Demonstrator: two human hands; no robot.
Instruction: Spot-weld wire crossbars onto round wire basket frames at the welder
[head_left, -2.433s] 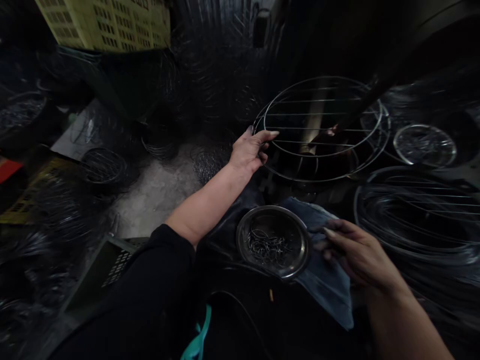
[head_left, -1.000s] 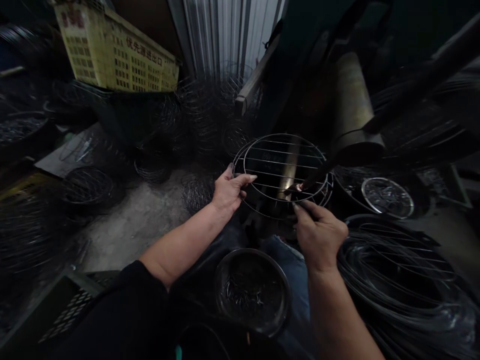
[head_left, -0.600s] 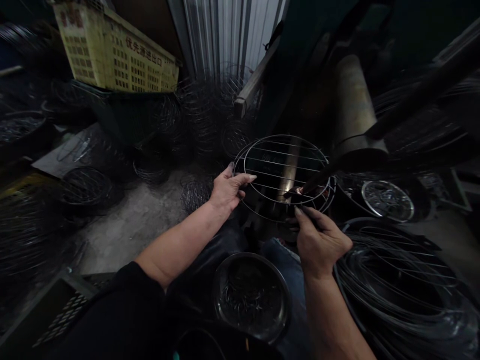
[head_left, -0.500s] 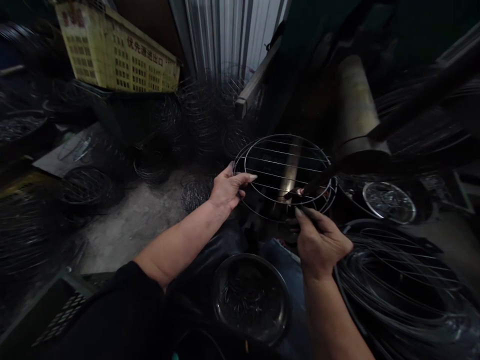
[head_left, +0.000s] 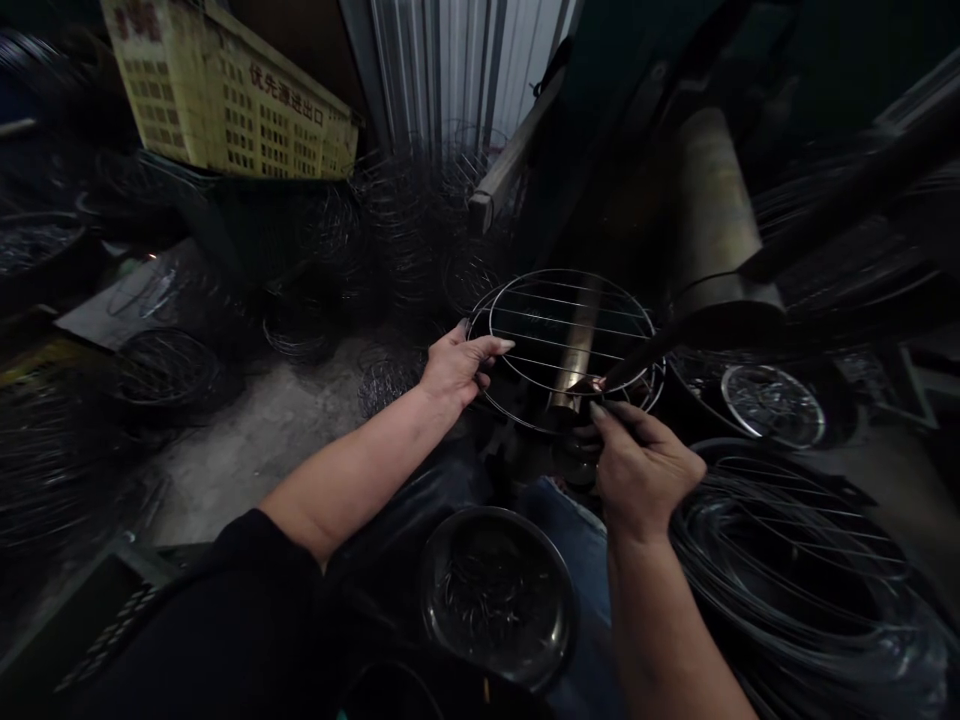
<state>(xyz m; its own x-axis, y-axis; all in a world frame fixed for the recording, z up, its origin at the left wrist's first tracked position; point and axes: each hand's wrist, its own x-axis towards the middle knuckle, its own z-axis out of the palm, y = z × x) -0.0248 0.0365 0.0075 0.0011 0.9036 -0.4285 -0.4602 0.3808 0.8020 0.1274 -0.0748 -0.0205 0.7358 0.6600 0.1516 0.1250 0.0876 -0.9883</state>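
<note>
A round wire rack [head_left: 572,270] with parallel cross wires is held level in front of me. My left hand [head_left: 457,370] is closed on its left rim, thumb on top and fingers beneath. At the near rim my right hand [head_left: 645,465] is pinched shut; any small piece between its fingertips is hidden. Just beyond those fingertips, a brass-coloured rod [head_left: 581,345] from below and a dark pointed bar [head_left: 637,358] from the upper right meet at the rack's near edge, with a small reddish tip there. A metal bowl [head_left: 525,660] of small bent metal pieces rests at my lap.
Coiled wire [head_left: 750,600] and a tub with a shiny wire ring [head_left: 772,405] lie on the right. A thick metal cylinder [head_left: 720,200] hangs above them. A yellow crate [head_left: 187,110] stands at the back left, near stacked wire frames [head_left: 397,230] and a wooden beam [head_left: 502,180].
The near side of the rack has risen slightly, and its lower ring shows closer to the upper one. Both hands keep nearly the same place and grip.
</note>
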